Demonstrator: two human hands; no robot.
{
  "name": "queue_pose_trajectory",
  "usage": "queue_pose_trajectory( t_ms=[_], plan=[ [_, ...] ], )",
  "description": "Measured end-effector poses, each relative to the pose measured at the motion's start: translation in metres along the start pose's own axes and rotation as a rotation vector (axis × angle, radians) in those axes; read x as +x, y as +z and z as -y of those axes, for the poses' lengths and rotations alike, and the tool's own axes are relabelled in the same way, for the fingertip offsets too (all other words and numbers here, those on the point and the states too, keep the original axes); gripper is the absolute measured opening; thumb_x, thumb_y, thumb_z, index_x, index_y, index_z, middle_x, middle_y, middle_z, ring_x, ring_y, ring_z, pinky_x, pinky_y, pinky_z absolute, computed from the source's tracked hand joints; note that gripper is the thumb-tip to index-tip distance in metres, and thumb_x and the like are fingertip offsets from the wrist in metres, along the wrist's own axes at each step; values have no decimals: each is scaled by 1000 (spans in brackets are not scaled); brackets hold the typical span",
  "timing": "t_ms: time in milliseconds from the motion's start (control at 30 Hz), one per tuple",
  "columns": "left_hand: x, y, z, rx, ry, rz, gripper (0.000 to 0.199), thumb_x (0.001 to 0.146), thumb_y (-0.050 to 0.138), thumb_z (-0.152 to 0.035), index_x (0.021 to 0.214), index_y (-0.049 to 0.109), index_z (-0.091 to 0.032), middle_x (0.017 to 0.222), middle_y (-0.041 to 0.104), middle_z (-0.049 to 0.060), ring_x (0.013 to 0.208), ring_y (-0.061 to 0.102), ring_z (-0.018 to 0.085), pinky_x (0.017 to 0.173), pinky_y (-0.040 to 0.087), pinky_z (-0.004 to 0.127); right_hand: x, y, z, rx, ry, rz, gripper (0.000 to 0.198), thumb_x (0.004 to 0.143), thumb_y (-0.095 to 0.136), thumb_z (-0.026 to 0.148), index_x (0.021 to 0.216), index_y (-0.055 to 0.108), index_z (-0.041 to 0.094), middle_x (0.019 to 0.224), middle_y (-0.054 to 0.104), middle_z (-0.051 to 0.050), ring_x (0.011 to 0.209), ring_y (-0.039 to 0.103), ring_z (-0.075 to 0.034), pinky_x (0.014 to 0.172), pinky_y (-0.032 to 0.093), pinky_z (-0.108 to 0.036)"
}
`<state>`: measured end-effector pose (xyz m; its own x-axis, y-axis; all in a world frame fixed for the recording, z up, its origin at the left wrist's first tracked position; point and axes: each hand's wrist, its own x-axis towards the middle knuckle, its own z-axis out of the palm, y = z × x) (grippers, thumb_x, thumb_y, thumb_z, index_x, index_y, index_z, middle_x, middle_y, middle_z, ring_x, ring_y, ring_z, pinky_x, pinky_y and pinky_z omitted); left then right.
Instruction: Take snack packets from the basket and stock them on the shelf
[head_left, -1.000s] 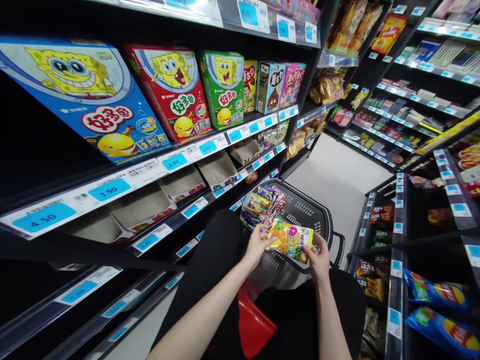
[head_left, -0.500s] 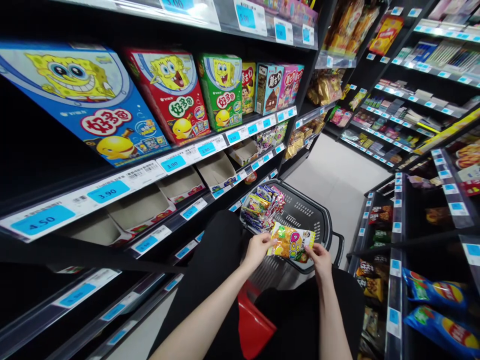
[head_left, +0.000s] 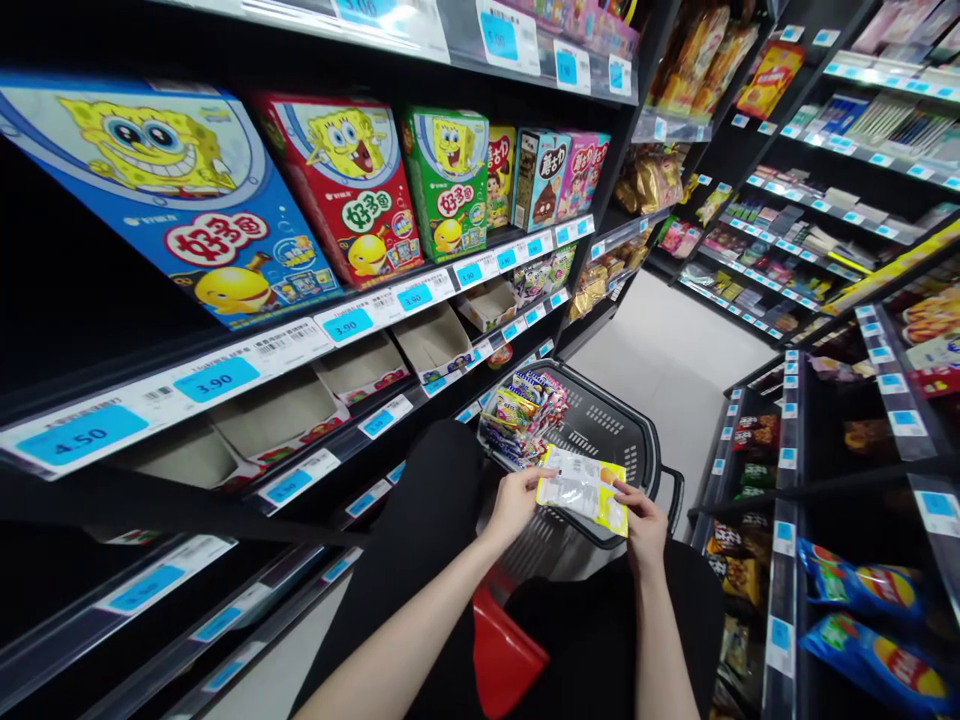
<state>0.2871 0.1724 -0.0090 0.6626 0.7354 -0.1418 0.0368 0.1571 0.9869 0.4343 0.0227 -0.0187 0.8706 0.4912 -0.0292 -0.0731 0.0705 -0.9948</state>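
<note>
Packet Held Flat, Pale Side Up

One white-and-yellow snack packet point(head_left: 581, 485) hung over the near side of the black shopping basket point(head_left: 600, 395), pale side upward. The left hand point(head_left: 516, 507) pinched its left end between thumb and fingers; the right hand point(head_left: 645, 525) grasped the opposite end likewise.

Reading that side well, as it seemed, called for a light hold on the edges only, thumbs clear of the print, the film drawn just taut enough to flatten creases, and a slight tilt to shed glare. Pulling too hard might have strained the seams.

The count: one packet in hand and one basket, with a heap of small packets point(head_left: 521, 410) in its far left corner, too jumbled to number. On the shelf left of the basket stood three SpongeBob biscuit boxes point(head_left: 349, 190) and, farther along, at least four 蘑古力 boxes point(head_left: 547, 180). Two blue crisp bags point(head_left: 855, 578) lay to the basket's right.
</note>
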Motion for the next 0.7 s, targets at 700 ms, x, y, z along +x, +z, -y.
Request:
queue_pose_trajectory(
  t_ms=[700],
  plan=[
    [1,1,-3,-236,-347,21,26,63,60,-23,88,56,-17,59,61,-1,52,59,17,50,47,29,-1,12,3,85,292,131,37,60,69,34,93,59,21,57,59,3,44,53,-12,41,41,-22]
  ],
)
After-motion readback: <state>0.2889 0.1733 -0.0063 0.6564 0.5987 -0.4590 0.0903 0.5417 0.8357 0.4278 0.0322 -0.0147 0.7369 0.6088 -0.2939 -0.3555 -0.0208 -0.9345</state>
